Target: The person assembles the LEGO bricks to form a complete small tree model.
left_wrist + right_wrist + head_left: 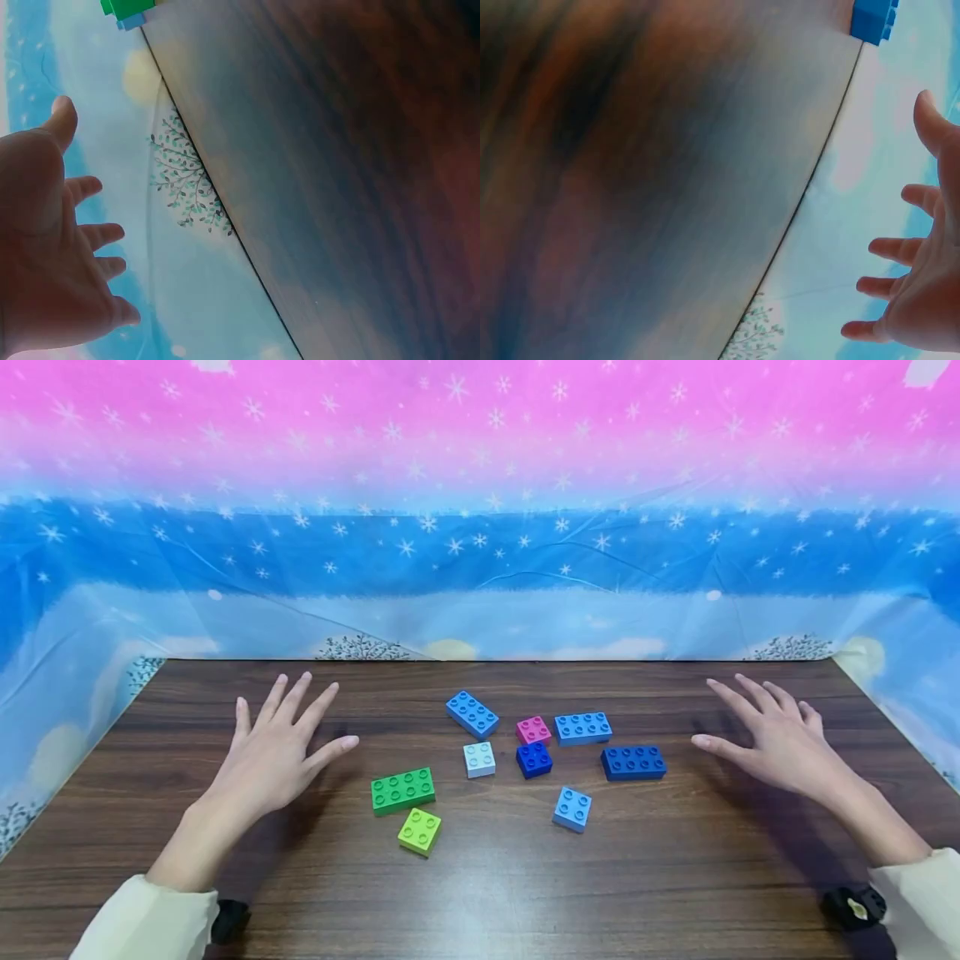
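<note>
My left hand point(277, 760) hovers over the left of the table, fingers spread, holding nothing. Nearest to it lie a long green brick point(402, 791) and a small lime brick point(420, 832). On the opposite side my right hand point(783, 747) is spread too, with nothing in it, beside a long dark blue brick point(633, 762). Between the hands are two long blue bricks point(472, 714) point(582, 727), a pink brick point(533, 730), a small dark blue brick point(534, 760), a pale blue brick point(479, 759) and a small blue brick point(572, 809).
The dark wooden table point(480, 902) ends at the back against a pink and blue snowflake cloth point(480, 552), which also rises along both sides. A black wrist strap point(855, 907) shows below the right sleeve point(918, 893).
</note>
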`<state>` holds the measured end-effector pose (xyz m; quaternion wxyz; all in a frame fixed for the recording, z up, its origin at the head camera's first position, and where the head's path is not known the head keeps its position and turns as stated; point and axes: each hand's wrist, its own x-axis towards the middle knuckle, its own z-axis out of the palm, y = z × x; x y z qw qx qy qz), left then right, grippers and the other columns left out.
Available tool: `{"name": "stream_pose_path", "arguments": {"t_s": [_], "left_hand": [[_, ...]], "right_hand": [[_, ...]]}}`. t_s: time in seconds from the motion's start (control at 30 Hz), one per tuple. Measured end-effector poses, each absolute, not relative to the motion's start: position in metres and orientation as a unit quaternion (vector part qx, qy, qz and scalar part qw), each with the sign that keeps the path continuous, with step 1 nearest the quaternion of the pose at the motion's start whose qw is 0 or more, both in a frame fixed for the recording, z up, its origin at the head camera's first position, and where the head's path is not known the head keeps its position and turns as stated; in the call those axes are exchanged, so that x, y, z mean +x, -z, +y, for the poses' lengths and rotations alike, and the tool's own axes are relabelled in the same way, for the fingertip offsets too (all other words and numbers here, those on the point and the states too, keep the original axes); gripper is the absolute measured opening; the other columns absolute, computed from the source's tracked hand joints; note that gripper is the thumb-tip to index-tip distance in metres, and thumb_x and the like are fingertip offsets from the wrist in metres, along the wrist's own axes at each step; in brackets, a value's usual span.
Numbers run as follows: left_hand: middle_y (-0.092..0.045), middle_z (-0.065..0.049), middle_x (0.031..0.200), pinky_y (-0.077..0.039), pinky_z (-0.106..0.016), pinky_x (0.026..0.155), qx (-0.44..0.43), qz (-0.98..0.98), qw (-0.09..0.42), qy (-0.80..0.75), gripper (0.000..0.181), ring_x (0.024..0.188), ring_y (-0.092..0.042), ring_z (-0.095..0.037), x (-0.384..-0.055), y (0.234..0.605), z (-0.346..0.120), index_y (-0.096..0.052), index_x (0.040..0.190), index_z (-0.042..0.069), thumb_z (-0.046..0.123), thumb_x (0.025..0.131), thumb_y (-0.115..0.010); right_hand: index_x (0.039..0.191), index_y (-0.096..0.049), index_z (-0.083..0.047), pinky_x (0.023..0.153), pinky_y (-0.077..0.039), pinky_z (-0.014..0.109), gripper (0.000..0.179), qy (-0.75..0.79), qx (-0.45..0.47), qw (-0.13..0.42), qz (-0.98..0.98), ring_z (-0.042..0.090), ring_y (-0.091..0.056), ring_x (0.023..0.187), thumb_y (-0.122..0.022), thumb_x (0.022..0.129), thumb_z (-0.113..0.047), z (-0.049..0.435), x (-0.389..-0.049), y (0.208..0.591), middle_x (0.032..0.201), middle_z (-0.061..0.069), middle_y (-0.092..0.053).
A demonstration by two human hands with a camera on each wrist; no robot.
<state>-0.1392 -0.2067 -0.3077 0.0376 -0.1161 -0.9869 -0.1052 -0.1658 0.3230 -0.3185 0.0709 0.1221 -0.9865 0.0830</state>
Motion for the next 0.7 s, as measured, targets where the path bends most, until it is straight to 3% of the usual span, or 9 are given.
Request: {"name": "stream_pose_path", "arguments": {"t_s": [0.2, 0.4, 0.53, 0.7], "left_hand": [[-0.013, -0.024, 0.147, 0.003, -0.065, 0.098, -0.150, -0.976, 0.040, 0.151, 0.075, 0.135, -0.001, -0.039, -0.137, 0.304, -0.199, -0.024, 0.144, 0.008, 0.055, 0.089, -0.045], [-0.020, -0.019, 0.147, -0.010, -0.062, 0.101, -0.200, -0.958, 0.038, 0.201, 0.073, 0.134, -0.011, -0.040, -0.131, 0.300, -0.186, -0.030, 0.142, 0.009, 0.050, 0.087, -0.053], [-0.025, -0.016, 0.145, -0.024, -0.061, 0.097, -0.219, -0.952, 0.034, 0.213, 0.071, 0.132, -0.019, -0.038, -0.126, 0.297, -0.178, -0.032, 0.142, 0.010, 0.048, 0.087, -0.056], [-0.032, -0.015, 0.141, -0.030, -0.059, 0.094, -0.237, -0.945, 0.035, 0.222, 0.067, 0.128, -0.027, -0.035, -0.122, 0.297, -0.171, -0.035, 0.140, 0.010, 0.045, 0.087, -0.057]], "right_hand": [[0.144, -0.027, -0.021, 0.077, -0.022, 0.065, 0.077, -0.134, 0.180, 0.080, -0.971, 0.050, -0.027, 0.119, -0.065, 0.081, -0.045, 0.307, -0.160, 0.313, 0.137, 0.023, -0.033], [0.140, -0.036, -0.016, 0.084, -0.032, 0.062, 0.070, -0.208, 0.235, 0.042, -0.948, 0.041, -0.037, 0.116, -0.067, 0.082, -0.037, 0.285, -0.149, 0.307, 0.126, 0.018, -0.043], [0.135, -0.042, -0.013, 0.077, -0.045, 0.045, 0.062, -0.246, 0.257, 0.012, -0.935, 0.025, -0.050, 0.101, -0.067, 0.082, -0.034, 0.269, -0.144, 0.305, 0.110, 0.008, -0.051], [0.131, -0.045, -0.012, 0.066, -0.048, 0.027, 0.056, -0.297, 0.285, -0.033, -0.911, 0.011, -0.053, 0.080, -0.067, 0.083, -0.030, 0.254, -0.141, 0.305, 0.098, 0.001, -0.055]]}}
